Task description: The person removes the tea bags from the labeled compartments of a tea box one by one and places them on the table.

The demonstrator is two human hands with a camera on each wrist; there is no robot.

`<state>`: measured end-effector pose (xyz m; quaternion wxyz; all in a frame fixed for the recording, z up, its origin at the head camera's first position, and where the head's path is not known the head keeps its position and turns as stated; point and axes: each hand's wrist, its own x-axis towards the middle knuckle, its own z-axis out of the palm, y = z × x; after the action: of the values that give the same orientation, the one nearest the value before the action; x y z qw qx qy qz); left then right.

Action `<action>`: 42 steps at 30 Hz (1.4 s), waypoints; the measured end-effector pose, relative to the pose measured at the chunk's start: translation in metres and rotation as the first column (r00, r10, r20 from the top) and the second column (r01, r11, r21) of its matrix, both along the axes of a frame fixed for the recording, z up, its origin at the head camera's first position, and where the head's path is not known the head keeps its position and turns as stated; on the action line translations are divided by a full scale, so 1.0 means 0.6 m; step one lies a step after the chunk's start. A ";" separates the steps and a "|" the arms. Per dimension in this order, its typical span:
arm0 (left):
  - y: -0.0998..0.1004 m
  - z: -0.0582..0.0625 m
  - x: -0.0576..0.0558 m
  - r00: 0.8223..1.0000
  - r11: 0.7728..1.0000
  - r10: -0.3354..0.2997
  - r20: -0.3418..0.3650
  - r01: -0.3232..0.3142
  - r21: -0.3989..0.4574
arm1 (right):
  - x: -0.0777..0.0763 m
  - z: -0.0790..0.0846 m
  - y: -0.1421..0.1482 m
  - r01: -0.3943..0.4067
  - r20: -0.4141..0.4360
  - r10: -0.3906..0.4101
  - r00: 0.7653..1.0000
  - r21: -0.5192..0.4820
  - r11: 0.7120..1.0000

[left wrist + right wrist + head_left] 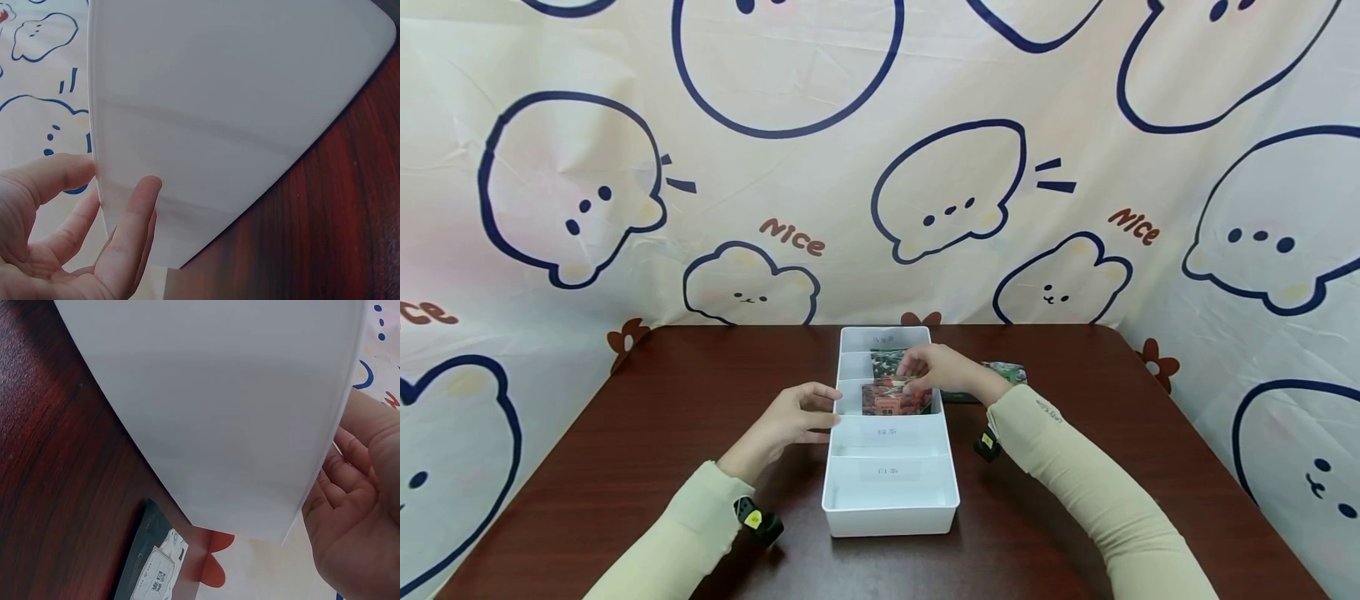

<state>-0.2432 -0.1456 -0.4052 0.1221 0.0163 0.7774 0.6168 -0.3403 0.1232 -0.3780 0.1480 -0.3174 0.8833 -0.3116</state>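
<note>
A long white divided box (887,521) stands lengthwise on the table. My right hand (943,371) reaches over its right wall and pinches the top of a red packet (891,402), which sits in the middle compartment. Just behind is a dark green patterned packet (885,363) in the compartment farther back, partly covered by the fingers. In the right wrist view the fingertips are hidden by the box wall. My left hand (793,417) rests against the left side, its relaxed fingers (140,206) touching the rim and outer wall.
Right of the box, partly behind my right forearm, a dark packet with a pale label (156,575) lies on the brown table (700,392). The box's dividers carry small printed labels. A patterned cloth (835,183) hangs behind and beside the table.
</note>
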 end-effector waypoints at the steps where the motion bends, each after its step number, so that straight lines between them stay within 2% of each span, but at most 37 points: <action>1: 0.000 0.000 0.000 1.000 1.000 0.000 -0.001 0.000 -0.003 | -0.001 -0.001 -0.001 -0.001 -0.007 0.001 1.000 0.003 1.000; 14: 0.000 0.001 0.001 1.000 1.000 0.001 0.000 -0.001 -0.009 | -0.002 -0.003 -0.005 0.003 -0.043 -0.002 0.999 0.008 1.000; 23: 0.000 0.001 -0.001 1.000 1.000 -0.003 -0.001 0.003 -0.014 | -0.006 -0.003 0.001 -0.008 -0.027 0.007 1.000 -0.061 0.998; 29: 0.000 0.001 -0.001 1.000 1.000 -0.002 0.006 0.002 -0.010 | -0.012 -0.010 0.005 -0.008 -0.037 0.005 0.999 -0.071 0.997; 33: 0.000 0.001 -0.001 1.000 1.000 -0.002 0.011 0.002 -0.002 | -0.019 -0.015 0.011 0.013 -0.016 -0.015 1.000 -0.107 0.994; 37: 0.001 0.001 -0.001 1.000 1.000 0.007 0.011 -0.007 -0.004 | -0.022 -0.017 0.016 0.068 0.048 -0.059 0.997 -0.201 0.977; 42: 0.002 0.004 0.001 1.000 1.000 0.011 0.012 -0.011 -0.009 | -0.026 -0.019 0.023 0.144 0.133 -0.103 0.986 -0.352 0.925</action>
<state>-0.2427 -0.1446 -0.4031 0.1235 0.0076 0.7795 0.6141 -0.3560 0.1370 -0.3893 0.1168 -0.2649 0.8198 -0.4940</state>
